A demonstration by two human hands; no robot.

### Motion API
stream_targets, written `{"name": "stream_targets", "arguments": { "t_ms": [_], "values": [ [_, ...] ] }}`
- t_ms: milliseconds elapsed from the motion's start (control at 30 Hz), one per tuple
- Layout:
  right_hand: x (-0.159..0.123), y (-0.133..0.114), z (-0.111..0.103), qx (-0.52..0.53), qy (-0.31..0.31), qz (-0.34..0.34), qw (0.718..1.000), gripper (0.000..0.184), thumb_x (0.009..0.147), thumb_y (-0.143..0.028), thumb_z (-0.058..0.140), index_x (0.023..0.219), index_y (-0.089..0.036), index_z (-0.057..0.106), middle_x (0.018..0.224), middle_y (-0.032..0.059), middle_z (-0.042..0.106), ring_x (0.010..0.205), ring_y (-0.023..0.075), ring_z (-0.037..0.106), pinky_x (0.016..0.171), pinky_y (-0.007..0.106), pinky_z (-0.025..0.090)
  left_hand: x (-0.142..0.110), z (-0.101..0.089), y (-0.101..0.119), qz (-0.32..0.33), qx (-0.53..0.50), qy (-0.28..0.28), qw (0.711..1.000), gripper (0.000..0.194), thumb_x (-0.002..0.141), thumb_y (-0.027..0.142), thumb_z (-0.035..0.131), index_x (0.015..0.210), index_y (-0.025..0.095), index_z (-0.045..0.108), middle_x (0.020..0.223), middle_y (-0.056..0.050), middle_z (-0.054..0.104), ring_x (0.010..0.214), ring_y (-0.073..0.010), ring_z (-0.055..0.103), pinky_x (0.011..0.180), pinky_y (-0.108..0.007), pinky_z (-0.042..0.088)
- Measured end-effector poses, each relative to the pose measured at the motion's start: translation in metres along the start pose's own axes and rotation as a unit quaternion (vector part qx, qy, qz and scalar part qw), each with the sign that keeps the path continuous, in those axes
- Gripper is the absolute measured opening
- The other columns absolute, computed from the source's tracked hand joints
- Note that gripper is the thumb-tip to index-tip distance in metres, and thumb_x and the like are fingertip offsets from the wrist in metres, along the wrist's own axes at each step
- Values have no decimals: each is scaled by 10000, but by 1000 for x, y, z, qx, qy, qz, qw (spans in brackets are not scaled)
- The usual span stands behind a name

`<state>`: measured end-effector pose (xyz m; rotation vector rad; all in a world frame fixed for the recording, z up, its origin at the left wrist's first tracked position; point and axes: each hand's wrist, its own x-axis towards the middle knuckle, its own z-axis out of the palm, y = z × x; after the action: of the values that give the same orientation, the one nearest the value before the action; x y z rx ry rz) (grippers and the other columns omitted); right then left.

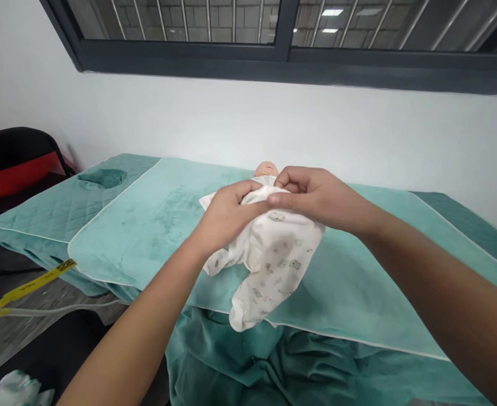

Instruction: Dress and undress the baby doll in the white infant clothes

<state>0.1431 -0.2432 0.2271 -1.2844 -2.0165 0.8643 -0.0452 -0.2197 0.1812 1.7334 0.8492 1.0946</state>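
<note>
A white baby garment [280, 248] with small printed animals is held up by both my hands above the bed. Its leg- or sleeve-like ends hang toward me, one lower than the other. My left hand [232, 210] pinches the upper left edge between thumb and fingers. On the right, my right hand [311, 194] is closed on the upper edge, its thumb close to the left thumb. Just beyond the hands shows a doll's head [266, 168], with white cloth at its neck. The garment and hands hide most of the doll's body.
A bed with a light green cover [146, 225] runs along the white wall, a face hole [102, 178] at its left end. Darker green cloth [240, 361] hangs in front. At left are a black and red chair [17, 169] and a yellow strap [32, 285]. A barred window [180, 22] is above.
</note>
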Motion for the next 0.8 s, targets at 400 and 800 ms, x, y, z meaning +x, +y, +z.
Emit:
{"name": "stream_targets", "arguments": {
  "t_ms": [400,800],
  "values": [
    [1,37,26,136,-3,62,989,240,812,-398,652,849,-167,706,812,15,687,700,142,611,639,255,465,-20,6,-28,-97,-105,-119,983,358,778,500,706,933,177,701,904,-43,713,825,-195,645,707,-261,473],
    [-11,44,54,169,-222,112,954,369,741,-459,775,992,-192,733,951,35,728,901,219,674,777,309,521,-22,9,-50,-180,-316,51,930,140,668,194,727,789,151,672,648,25,636,583,-114,580,608,-223,464]
  ]
}}
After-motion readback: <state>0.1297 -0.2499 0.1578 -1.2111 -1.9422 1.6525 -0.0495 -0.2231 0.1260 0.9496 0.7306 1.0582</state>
